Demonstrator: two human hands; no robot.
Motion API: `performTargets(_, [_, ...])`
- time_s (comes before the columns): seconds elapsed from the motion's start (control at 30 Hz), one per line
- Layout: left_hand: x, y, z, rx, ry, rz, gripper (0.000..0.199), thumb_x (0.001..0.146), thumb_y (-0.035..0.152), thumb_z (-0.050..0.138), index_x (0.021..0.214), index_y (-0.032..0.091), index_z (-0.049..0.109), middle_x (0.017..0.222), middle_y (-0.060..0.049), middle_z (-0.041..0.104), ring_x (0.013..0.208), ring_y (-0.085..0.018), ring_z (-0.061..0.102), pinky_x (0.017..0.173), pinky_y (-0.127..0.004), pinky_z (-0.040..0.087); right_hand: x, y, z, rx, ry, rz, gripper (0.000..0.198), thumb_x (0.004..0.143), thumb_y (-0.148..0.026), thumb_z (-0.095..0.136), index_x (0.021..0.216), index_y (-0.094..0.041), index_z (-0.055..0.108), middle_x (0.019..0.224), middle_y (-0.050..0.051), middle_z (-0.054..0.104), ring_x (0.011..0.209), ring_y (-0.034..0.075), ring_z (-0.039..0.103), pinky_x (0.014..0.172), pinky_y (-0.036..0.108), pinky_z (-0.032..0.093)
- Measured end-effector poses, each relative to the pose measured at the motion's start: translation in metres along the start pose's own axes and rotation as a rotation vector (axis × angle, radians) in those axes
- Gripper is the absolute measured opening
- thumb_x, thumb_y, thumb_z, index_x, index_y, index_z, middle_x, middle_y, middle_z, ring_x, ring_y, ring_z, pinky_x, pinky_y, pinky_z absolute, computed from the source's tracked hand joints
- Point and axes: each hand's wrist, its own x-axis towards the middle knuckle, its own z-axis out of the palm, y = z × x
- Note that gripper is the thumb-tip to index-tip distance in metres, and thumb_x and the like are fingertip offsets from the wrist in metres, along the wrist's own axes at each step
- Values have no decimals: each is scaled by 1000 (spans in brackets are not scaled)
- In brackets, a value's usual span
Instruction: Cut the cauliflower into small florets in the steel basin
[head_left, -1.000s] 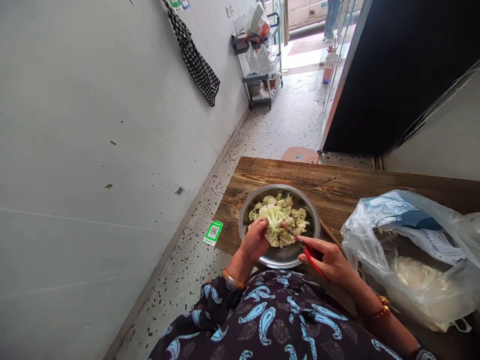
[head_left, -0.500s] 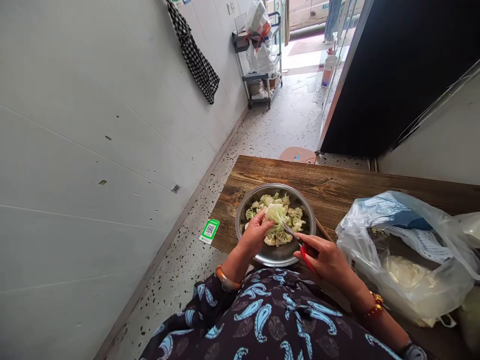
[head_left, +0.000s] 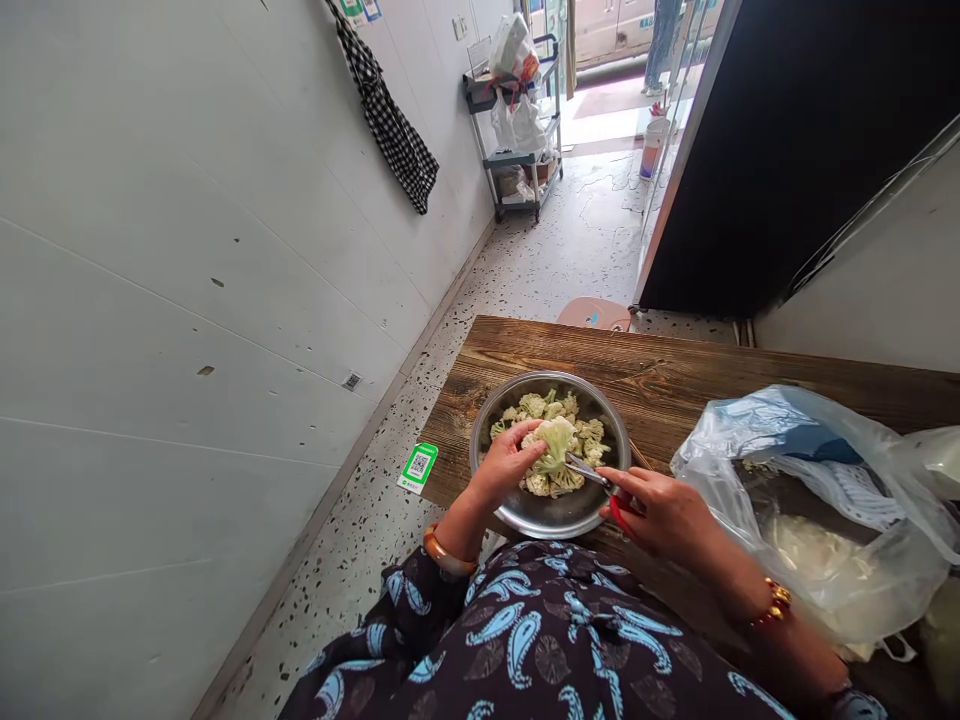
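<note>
A: The left hand (head_left: 504,462) grasps a cauliflower piece (head_left: 556,440) over the metal bowl (head_left: 551,512), centre frame; the right hand (head_left: 660,515) clasps red scissors (head_left: 600,482).

B: The blades sit near those fingers (head_left: 525,432); a slip could nick them.

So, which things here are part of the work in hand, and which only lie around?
In use:
left hand holding cauliflower piece
right hand with red-handled scissors
metal bowl of cut florets

Lying about:
plastic bags on wooden table
QR sticker
checked cloth
shelf cart
</note>
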Motion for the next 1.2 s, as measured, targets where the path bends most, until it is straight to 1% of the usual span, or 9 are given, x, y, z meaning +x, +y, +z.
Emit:
performTargets(0.13, [-4, 5, 0, -83, -34, -53, 44, 73, 33, 79, 113, 17, 70, 108, -9, 70, 101, -24, 62, 90, -33, 46, 0, -1, -1, 11, -14, -9, 39, 87, -36, 61, 124, -26, 69, 89, 6, 73, 67, 19, 66, 60, 27, 47])
performTargets(0.27, [-9, 11, 0, -148, -205, -73, 68, 65, 23, 85, 129, 21, 61, 124, -11, 65, 111, -26, 61, 93, -33, 47, 2, -2, -6, 90, -56, 11, 40, 87, -36, 62, 124, -25, 69, 86, 6, 73, 65, 18, 64, 60, 27, 47])
performTargets(0.37, [-10, 11, 0, -157, -288, -36, 71, 66, 19, 84, 132, 21, 59, 130, -12, 62, 118, -27, 58, 96, -33, 46, 3, -4, -10, 192, -76, 29, 41, 87, -37, 63, 125, -23, 68, 86, 6, 72, 65, 17, 63, 61, 27, 47])
performTargets(0.43, [-9, 8, -1, -154, -281, -22, 66, 70, 20, 82, 131, 20, 59, 127, -12, 64, 118, -28, 57, 96, -34, 46, 3, -5, -12, 260, -81, 30, 42, 87, -39, 64, 124, -21, 68, 86, 6, 72, 66, 17, 62, 63, 27, 48])
performTargets(0.5, [-8, 5, -1, -147, -237, -18, 60, 72, 21, 80, 129, 21, 61, 124, -12, 65, 117, -28, 58, 94, -34, 47, 4, -7, -12, 316, -72, 31, 42, 86, -40, 66, 123, -20, 69, 86, 7, 72, 69, 18, 62, 64, 28, 49])
performTargets(0.6, [-9, 2, 2, -201, -188, -2, 54, 72, 21, 81, 123, 22, 63, 126, -10, 63, 118, -26, 58, 96, -34, 47, 5, -11, -11, 396, -67, 39, 46, 84, -42, 68, 122, -17, 70, 84, 7, 71, 67, 18, 61, 63, 28, 50])
performTargets(0.8, [-12, 0, 11, -354, -188, -32, 62, 73, 25, 80, 130, 27, 57, 138, -9, 56, 118, -29, 58, 93, -40, 52, 4, -20, -7, 490, -6, 49, 49, 82, -44, 70, 122, -16, 70, 77, 5, 69, 64, 17, 59, 62, 29, 50])
performTargets(1.03, [-14, -8, 16, -338, -157, 12, 60, 72, 28, 81, 128, 25, 58, 129, -9, 62, 115, -27, 60, 92, -38, 52, 2, -29, -2, 545, -43, 79, 39, 87, -42, 63, 114, -15, 72, 83, 6, 71, 67, 18, 59, 62, 28, 49])
performTargets(1.2, [-14, -8, 19, -370, -131, 18, 58, 72, 28, 81, 126, 25, 58, 127, -8, 63, 112, -25, 62, 92, -38, 52, 1, -34, 5, 539, 19, 82, 42, 88, -42, 62, 115, -12, 71, 82, 8, 72, 68, 19, 61, 65, 29, 51])
